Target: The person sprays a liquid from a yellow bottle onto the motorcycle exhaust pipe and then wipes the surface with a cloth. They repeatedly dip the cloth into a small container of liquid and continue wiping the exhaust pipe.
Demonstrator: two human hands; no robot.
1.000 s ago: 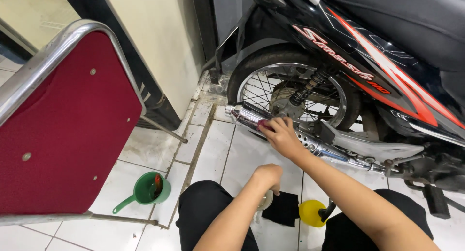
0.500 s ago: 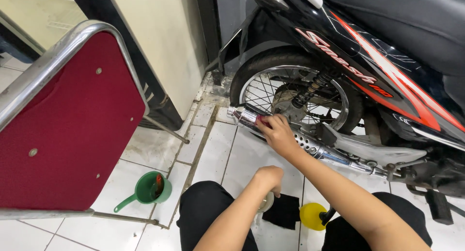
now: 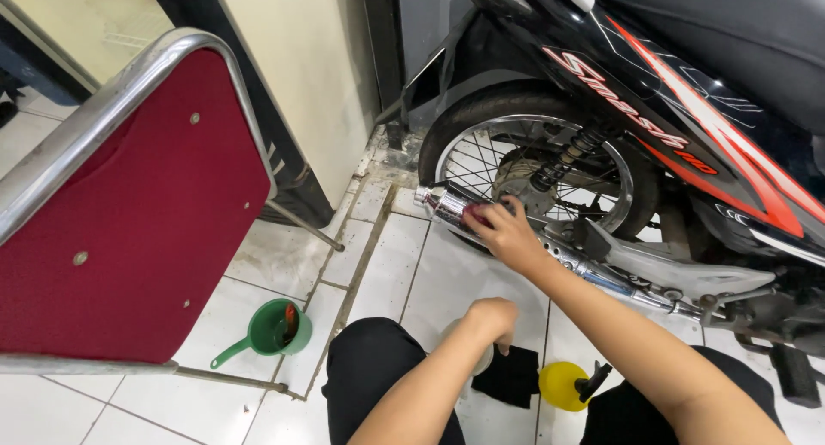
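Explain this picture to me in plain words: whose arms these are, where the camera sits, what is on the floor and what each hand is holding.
There is no machine at work here; the two bare arms belong to one person crouching on a white tiled floor. The camera is worn on that person's head and looks down, so you see the knees in dark trousers at the bottom edge.

The right hand presses something small and red, perhaps a cloth, against the chrome exhaust pipe of a black motorcycle, beside its rear wheel. The left hand rests on top of a pale container; what it is cannot be told.

On the floor lie a green scoop, a black cloth and a yellow funnel. To the left stands a red panel with a metal frame.
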